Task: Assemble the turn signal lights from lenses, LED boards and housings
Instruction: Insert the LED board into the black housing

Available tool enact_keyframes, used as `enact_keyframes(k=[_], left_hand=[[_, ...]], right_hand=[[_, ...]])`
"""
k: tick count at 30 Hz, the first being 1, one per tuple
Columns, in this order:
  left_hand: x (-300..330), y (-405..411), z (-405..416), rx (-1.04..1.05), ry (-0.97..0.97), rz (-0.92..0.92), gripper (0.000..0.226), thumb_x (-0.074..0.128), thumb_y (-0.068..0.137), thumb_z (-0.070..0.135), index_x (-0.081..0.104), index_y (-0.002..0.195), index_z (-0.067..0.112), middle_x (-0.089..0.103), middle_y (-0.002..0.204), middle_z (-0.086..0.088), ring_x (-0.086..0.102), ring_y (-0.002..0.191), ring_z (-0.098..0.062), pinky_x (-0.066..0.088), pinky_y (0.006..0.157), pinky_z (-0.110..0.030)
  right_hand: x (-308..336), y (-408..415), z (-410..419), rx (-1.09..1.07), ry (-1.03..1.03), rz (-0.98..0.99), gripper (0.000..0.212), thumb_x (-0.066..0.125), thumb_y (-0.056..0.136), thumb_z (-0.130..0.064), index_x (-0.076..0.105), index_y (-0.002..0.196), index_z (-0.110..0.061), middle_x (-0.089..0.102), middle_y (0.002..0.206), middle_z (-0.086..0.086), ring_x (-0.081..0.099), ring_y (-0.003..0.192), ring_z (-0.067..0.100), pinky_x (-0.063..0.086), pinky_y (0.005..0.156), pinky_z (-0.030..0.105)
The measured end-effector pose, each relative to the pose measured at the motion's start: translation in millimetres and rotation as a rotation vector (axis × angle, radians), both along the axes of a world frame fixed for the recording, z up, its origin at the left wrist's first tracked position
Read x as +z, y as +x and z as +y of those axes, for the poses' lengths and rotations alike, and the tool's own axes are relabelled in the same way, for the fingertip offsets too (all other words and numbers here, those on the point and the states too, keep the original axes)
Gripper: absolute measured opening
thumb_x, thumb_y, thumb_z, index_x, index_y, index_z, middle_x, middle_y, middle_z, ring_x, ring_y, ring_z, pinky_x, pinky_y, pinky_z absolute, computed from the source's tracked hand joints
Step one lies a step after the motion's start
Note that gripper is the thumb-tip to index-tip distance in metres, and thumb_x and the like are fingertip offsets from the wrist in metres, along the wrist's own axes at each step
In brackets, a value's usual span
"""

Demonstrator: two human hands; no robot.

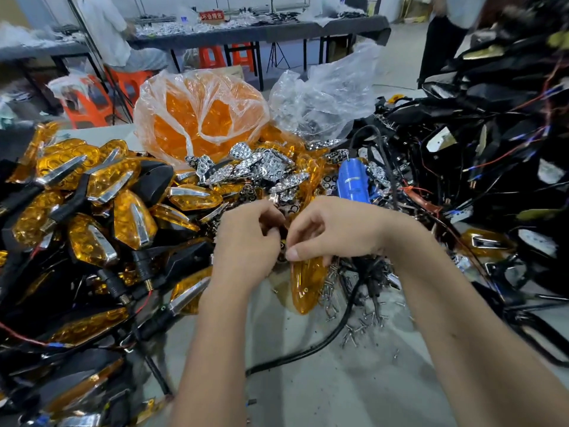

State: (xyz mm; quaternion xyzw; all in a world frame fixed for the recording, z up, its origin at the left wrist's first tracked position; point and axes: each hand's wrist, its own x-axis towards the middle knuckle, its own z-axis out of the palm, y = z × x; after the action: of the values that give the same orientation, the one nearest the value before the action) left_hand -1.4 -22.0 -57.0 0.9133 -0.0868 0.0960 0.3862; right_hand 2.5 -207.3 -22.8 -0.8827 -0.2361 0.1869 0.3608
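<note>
Both hands meet at the centre of the view, fingers curled inward and nearly touching. The right hand (pixel 329 232) pinches the upper end of a glossy, translucent amber plastic lens (pixel 305 286), teardrop-shaped and tapering to a rounded tip that points toward 6 o'clock, just above the pale grey desk (pixel 354 389). The left hand (pixel 246 248) curls its fingers at the same upper end of the lens; whatever small part it pinches there is hidden between the fingers, so its hold cannot be told for certain.

At 9 o'clock lies a heap of finished turn signal lights (pixel 92 211): faceted amber lenses with shiny chrome blade-shaped trims set in matte black plastic housings, with ribbed black stems and thin red wires. At 12 o'clock stands a crinkled clear plastic bag of loose amber lenses (pixel 200 118), and beside it, toward 1 o'clock, an emptier clear plastic bag (pixel 323 97). Between the bags and the hands lies a scatter of mirror-bright chrome reflector pieces with honeycomb cells (pixel 264 167). A blue cylindrical tool body (pixel 354 181) lies near 1 o'clock. A tangle of black housings with black and red wires (pixel 477 164) fills 3 o'clock. Small metal screws (pixel 363 322) are strewn on the desk at 5 o'clock, crossed by a thick black cable (pixel 332 337)
</note>
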Motion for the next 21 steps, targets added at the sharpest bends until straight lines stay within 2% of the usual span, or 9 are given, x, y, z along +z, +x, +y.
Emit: enact_keyframes(k=[3,6,9,12,14,17,21], left_hand=[[0,-1,-7,0.072,-0.094,-0.087,0.028,0.07,0.087,0.003,0.073,0.082,0.031,0.07,0.077,0.017,0.065,0.073,0.0,0.057,0.069,-0.03],[6,-2,-17,0.101,-0.159,-0.161,0.028,0.07,0.088,0.006,0.071,0.081,0.033,0.069,0.078,0.019,0.064,0.079,0.004,0.049,0.066,-0.017],[14,-6,-30,0.111,-0.201,-0.188,0.025,0.07,0.089,0.008,0.071,0.083,0.032,0.068,0.079,0.021,0.063,0.082,0.007,0.042,0.063,-0.009],[17,-10,-50,0.082,-0.261,-0.165,0.023,0.069,0.089,0.007,0.072,0.083,0.029,0.069,0.077,0.016,0.065,0.074,0.0,0.048,0.063,-0.019],[19,-12,-67,0.061,-0.275,-0.137,0.024,0.068,0.087,0.006,0.07,0.08,0.029,0.069,0.076,0.015,0.064,0.071,-0.002,0.049,0.064,-0.023],[25,-7,-100,0.008,-0.309,-0.091,0.024,0.065,0.084,0.005,0.07,0.079,0.027,0.07,0.077,0.014,0.064,0.072,-0.005,0.054,0.07,-0.03],[42,9,-157,-0.066,-0.356,-0.039,0.021,0.064,0.083,0.008,0.07,0.083,0.027,0.068,0.078,0.012,0.062,0.074,-0.007,0.044,0.064,-0.024]], right_hand=[[1,-1,-7,-0.078,0.027,-0.016,0.015,0.076,0.095,-0.022,0.079,0.107,-0.013,0.079,0.088,0.001,0.076,0.076,0.022,0.065,0.068,0.035],[3,-1,-16,-0.183,0.078,-0.041,0.026,0.076,0.095,-0.019,0.073,0.119,-0.011,0.078,0.092,0.002,0.076,0.083,0.024,0.065,0.068,0.033],[8,-4,-26,-0.261,0.134,-0.073,0.021,0.076,0.095,-0.021,0.073,0.115,-0.016,0.077,0.088,0.001,0.076,0.08,0.019,0.064,0.065,0.029],[12,-6,-37,-0.376,0.189,-0.181,0.004,0.077,0.093,-0.019,0.076,0.097,-0.022,0.077,0.075,-0.001,0.076,0.072,0.017,0.06,0.059,0.026],[13,-6,-48,-0.503,0.252,-0.246,0.007,0.075,0.093,-0.017,0.076,0.089,-0.022,0.077,0.074,-0.001,0.076,0.068,0.016,0.055,0.055,0.024],[13,-8,-74,-0.686,0.305,-0.334,0.012,0.074,0.092,-0.014,0.076,0.081,-0.019,0.077,0.071,0.001,0.074,0.065,0.018,0.053,0.053,0.028],[26,-6,-126,-0.904,0.136,-0.568,0.009,0.075,0.087,-0.018,0.078,0.078,-0.021,0.074,0.069,-0.002,0.07,0.066,0.015,0.057,0.063,0.032]])
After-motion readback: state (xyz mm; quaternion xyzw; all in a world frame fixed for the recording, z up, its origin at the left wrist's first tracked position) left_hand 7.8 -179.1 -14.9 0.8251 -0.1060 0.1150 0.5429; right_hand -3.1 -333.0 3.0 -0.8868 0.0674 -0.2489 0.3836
